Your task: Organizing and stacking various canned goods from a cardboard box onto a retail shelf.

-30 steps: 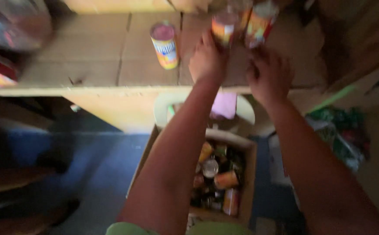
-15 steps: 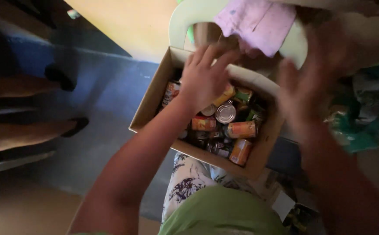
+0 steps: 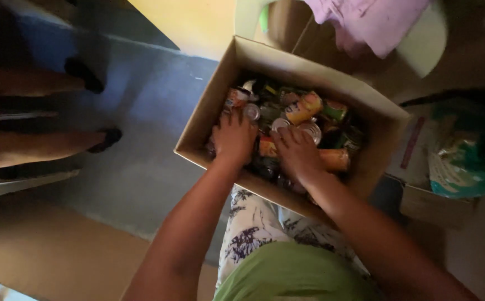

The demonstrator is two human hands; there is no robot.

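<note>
Both hands now down inside cardboard box, fingers curled over cans, grip unclear

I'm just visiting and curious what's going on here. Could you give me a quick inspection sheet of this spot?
Surface: grey floor, with a brown patch nearer the camera.
Job's things: open cardboard box filled with tin cans, lying at mixed angles, several with bright labels.
Clutter: pink cloth on a pale green chair; green and white bag to the right of the box.
Hands: left hand and right hand are both down among the cans, fingers spread over them; whether either grips a can cannot be told.
Cables: nothing seen.
Surroundings: yellow wall; another person's feet in dark shoes at left.
</note>
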